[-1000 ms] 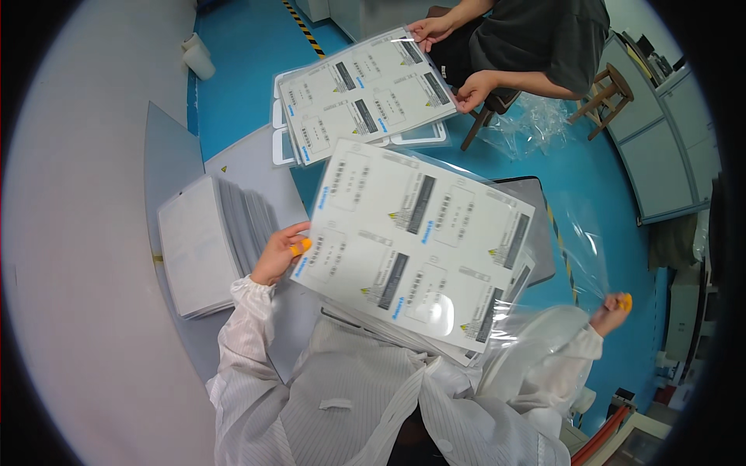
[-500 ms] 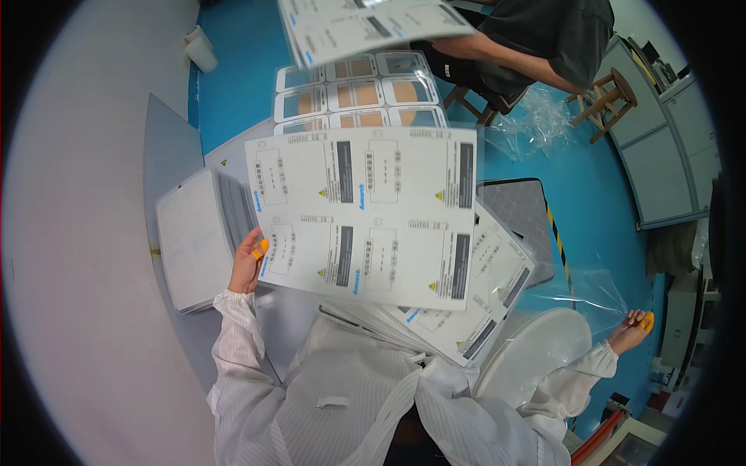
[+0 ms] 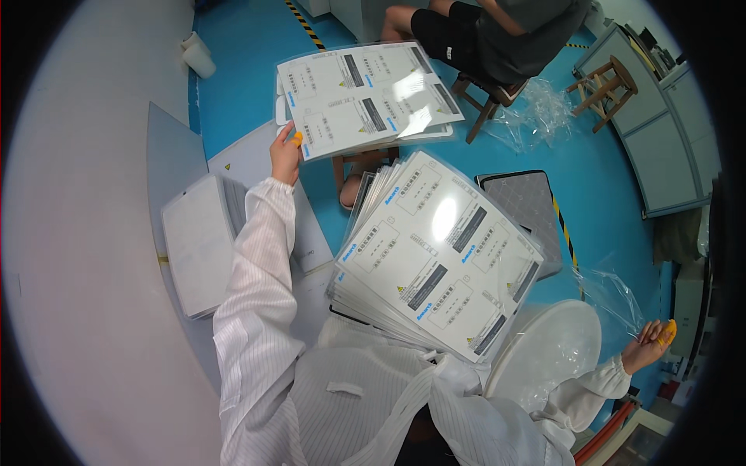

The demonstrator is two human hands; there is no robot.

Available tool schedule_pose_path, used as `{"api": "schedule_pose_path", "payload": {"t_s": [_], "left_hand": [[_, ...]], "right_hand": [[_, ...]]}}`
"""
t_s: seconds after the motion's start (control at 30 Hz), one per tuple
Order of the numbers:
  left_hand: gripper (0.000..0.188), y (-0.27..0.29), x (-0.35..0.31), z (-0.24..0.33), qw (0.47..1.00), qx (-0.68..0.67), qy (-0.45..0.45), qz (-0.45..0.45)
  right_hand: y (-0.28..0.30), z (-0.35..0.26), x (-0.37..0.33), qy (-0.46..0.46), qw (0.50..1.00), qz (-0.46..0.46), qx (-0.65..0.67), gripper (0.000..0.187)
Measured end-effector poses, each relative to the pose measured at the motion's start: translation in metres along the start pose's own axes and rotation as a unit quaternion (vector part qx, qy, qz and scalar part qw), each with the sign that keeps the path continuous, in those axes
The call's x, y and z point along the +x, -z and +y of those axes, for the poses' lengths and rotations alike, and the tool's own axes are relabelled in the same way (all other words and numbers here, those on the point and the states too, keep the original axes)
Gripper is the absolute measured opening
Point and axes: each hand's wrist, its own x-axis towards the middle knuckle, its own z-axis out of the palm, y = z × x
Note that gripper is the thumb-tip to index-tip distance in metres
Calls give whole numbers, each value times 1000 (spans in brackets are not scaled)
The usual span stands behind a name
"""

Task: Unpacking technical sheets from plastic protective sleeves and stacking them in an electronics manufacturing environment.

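Observation:
My left hand [image 3: 286,158], an orange finger cot on its thumb, is stretched forward and pinches the near left corner of a printed label sheet [image 3: 342,87]. This white sheet with dark blocks and small yellow triangles lies at the far side, over other sheets whose edges peep out. Out at the lower right, my right hand [image 3: 648,349] is closed on a thin clear plastic film [image 3: 610,291], which trails back from the fingers. Between my arms, a fanned stack of similar label sheets [image 3: 439,256] rests close to my body, its top sheet shiny.
A pile of white sheets [image 3: 198,248] stands at the left by the wall. Beside my right arm is a pale round tub [image 3: 552,342]. A grey quilted pad [image 3: 524,210], crumpled film [image 3: 536,116], a wooden stool [image 3: 606,89] and a seated person [image 3: 513,39] are beyond.
My left hand has carried the label sheet forward and away from me, uncovering the fanned stack. My right hand has moved slightly right and down, still gripping the film. The seated person's arm has drawn back.

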Motion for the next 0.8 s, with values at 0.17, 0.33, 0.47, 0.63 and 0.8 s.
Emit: {"api": "schedule_pose_path", "payload": {"t_s": [0.17,0.33,0.47,0.63,0.8], "left_hand": [[35,6,48,-19,994,55,-4,93],[34,14,58,-15,991,105,7,83],[31,13,39,-6,977,179,-27,115],[20,6,-47,10,893,394,-219,-6],[17,8,-151,13,908,351,3,-230]], "right_hand": [[-9,-22,-12,7,999,36,-34,18],[-30,-27,-20,16,999,-9,-36,21],[-69,-10,-35,-15,997,-79,12,27],[-154,41,-92,-139,952,-199,186,36],[-248,95,-208,-341,856,-354,158,43]]}}
